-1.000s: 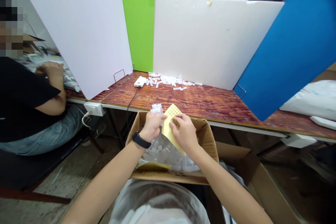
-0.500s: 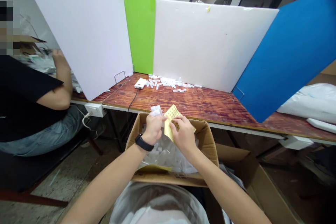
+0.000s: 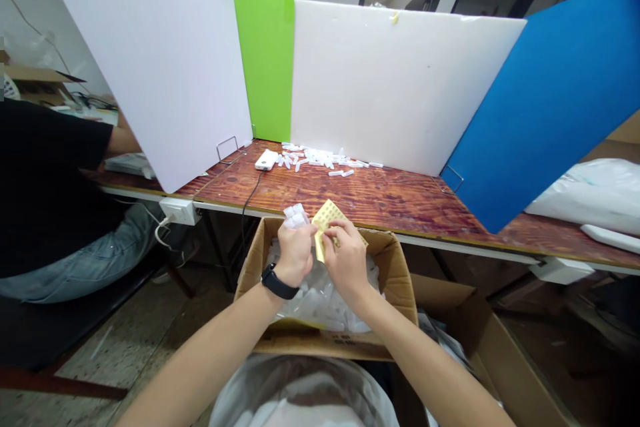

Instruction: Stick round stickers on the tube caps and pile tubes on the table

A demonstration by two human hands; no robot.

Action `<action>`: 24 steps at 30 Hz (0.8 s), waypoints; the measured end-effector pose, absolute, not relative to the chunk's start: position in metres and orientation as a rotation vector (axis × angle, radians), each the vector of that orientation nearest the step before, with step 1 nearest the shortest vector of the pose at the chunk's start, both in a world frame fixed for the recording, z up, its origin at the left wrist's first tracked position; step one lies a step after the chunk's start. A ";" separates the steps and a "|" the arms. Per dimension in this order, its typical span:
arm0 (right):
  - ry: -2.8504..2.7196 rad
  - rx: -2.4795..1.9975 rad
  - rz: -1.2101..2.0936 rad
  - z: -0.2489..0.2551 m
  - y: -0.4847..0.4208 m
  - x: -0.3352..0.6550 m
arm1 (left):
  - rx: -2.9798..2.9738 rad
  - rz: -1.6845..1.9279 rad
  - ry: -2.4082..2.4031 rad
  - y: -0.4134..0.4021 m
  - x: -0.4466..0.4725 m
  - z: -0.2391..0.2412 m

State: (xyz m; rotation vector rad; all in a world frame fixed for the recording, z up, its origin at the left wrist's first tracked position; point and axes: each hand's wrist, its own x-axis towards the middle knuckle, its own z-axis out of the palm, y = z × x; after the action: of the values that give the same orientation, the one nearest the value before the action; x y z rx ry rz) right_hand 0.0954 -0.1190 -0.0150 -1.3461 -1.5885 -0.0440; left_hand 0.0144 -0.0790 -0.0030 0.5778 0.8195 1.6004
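My left hand (image 3: 295,255), with a black band on its wrist, is closed around several small translucent plastic tubes (image 3: 296,215). Their white ends stick up above the fist. A yellow sheet of small round stickers (image 3: 329,212) is pinched in my right hand (image 3: 349,259). The sheet's left edge meets the left thumb, and it bends between the two hands. Both hands are over an open cardboard box (image 3: 403,280), which holds many translucent tubes and bags (image 3: 325,303). Whether a sticker is between the right fingertips is too small to tell.
On the wooden table (image 3: 400,203) lie a heap of tubes (image 3: 320,157) and a white device (image 3: 267,159) with a cable. White, green and blue panels stand around it. A person in a black shirt (image 3: 45,173) sits at left. Another carton (image 3: 500,353) stands at lower right.
The sticker sheet has tilted and bent a little between my hands. My left fist has turned slightly, showing the tube ends more plainly. The person at left has shifted posture.
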 end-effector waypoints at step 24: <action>-1.464 -1.283 0.211 -0.020 -0.097 0.103 | 0.544 1.624 0.872 -0.063 0.018 -0.006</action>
State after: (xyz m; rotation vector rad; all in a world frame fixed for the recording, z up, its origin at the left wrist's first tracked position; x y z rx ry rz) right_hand 0.1028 -0.0968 -0.0196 -1.2833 -1.4642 0.2107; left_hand 0.0179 -0.0633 -0.0058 0.5439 0.8721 1.6237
